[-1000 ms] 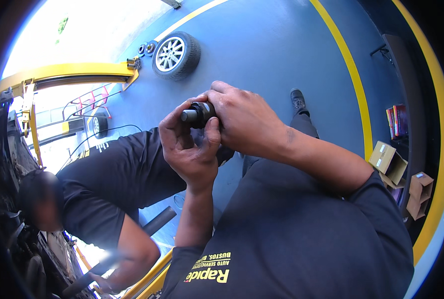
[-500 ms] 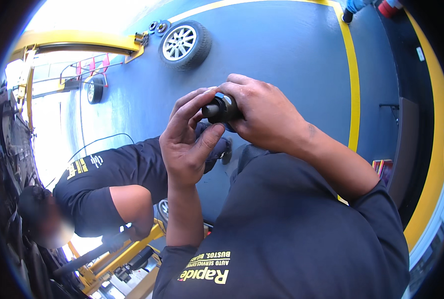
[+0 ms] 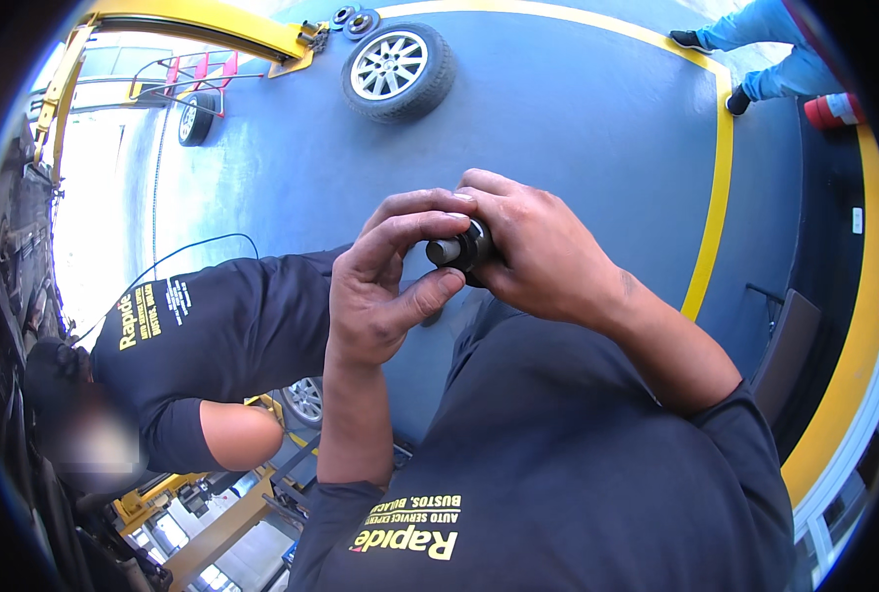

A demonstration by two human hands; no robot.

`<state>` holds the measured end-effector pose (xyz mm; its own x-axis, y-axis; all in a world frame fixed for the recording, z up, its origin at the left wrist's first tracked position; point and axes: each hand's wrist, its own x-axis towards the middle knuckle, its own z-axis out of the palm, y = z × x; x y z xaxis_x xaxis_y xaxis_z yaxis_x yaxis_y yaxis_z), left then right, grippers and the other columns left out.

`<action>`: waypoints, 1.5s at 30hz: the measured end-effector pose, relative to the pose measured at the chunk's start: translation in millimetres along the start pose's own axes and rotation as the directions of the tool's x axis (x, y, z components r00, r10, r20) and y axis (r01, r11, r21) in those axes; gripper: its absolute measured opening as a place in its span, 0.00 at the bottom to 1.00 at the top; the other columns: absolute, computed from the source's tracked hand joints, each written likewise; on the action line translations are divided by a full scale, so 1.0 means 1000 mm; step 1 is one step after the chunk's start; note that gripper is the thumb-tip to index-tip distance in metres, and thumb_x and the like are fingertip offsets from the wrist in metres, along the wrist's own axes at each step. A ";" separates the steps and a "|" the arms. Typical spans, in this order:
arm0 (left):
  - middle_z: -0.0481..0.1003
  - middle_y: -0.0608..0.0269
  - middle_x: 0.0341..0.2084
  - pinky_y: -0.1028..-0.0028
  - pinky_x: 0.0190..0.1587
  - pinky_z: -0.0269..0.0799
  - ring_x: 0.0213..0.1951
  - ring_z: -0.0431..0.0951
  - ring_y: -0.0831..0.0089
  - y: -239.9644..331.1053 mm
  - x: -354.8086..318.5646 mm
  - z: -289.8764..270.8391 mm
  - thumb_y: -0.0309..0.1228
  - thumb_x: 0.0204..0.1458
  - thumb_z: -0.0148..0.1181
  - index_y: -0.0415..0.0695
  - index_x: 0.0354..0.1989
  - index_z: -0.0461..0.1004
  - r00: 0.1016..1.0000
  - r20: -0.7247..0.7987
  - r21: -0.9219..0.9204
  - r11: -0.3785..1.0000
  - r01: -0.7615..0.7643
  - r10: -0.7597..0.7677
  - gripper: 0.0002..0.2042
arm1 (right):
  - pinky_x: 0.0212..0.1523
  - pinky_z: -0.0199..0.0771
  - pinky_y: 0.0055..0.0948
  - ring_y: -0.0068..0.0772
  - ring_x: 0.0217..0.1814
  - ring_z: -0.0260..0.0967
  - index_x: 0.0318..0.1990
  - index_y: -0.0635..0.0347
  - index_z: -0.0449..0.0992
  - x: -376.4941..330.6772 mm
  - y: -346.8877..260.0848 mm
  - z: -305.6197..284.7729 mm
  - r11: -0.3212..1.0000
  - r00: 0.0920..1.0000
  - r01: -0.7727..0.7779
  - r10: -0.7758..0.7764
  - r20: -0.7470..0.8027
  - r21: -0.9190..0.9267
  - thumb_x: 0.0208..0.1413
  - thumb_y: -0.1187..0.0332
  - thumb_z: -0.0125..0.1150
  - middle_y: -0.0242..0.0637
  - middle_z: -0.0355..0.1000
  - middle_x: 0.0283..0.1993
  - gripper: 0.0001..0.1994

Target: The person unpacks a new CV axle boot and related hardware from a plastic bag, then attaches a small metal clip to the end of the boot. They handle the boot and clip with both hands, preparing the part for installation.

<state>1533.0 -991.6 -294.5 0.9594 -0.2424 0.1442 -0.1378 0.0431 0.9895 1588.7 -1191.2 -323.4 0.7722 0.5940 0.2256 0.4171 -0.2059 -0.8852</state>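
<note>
Both of my hands are at one black cylindrical part, held in front of my chest. Its round grey end points toward the left; what kind of part it is I cannot make out. My right hand wraps around the body and hides most of it. On the other side, my left hand has its fingertips on top of the part and its thumb underneath, near the grey end.
A co-worker in a black shirt bends over close at my left. Beyond lie a wheel and a yellow lift arm. Another person's legs stand at far right, by a red cylinder. A dark panel leans at right.
The view has shifted, bringing more of the far person's legs into sight. My hands sit slightly lower and further right in the picture, still around the part. The co-worker's arm has moved.
</note>
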 end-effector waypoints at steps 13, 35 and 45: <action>0.76 0.50 0.55 0.61 0.63 0.76 0.58 0.78 0.60 0.004 0.092 -0.082 0.19 0.45 0.73 0.38 0.51 0.78 0.989 -0.130 0.401 0.916 -0.009 0.067 0.21 | 0.48 0.75 0.45 0.47 0.48 0.76 0.50 0.59 0.79 0.131 0.037 -0.002 0.978 0.993 0.096 -0.108 -0.054 -0.185 0.45 0.76 0.69 0.39 0.74 0.45 0.21; 0.82 0.50 0.47 0.65 0.54 0.80 0.50 0.84 0.59 0.027 0.173 -0.106 0.17 0.42 0.73 0.38 0.47 0.78 0.780 -0.531 0.693 0.699 0.174 0.333 0.20 | 0.50 0.72 0.41 0.40 0.48 0.75 0.54 0.57 0.80 0.303 0.060 -0.040 0.872 0.883 0.468 -0.454 0.116 -0.147 0.46 0.72 0.70 0.34 0.74 0.45 0.23; 0.80 0.47 0.50 0.65 0.55 0.82 0.52 0.83 0.59 0.015 0.218 -0.082 0.13 0.44 0.71 0.34 0.50 0.76 0.574 -0.742 0.609 0.707 0.359 0.347 0.22 | 0.47 0.68 0.40 0.37 0.44 0.73 0.49 0.60 0.79 0.366 0.085 -0.061 0.779 0.759 0.625 -0.590 0.276 -0.051 0.52 0.69 0.62 0.34 0.71 0.43 0.15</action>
<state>1760.8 -964.1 -248.9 0.6853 0.5946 0.4206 0.0972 -0.6470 0.7563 1936.6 -1038.6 -291.5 0.2070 0.7871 0.5811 0.8317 0.1711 -0.5282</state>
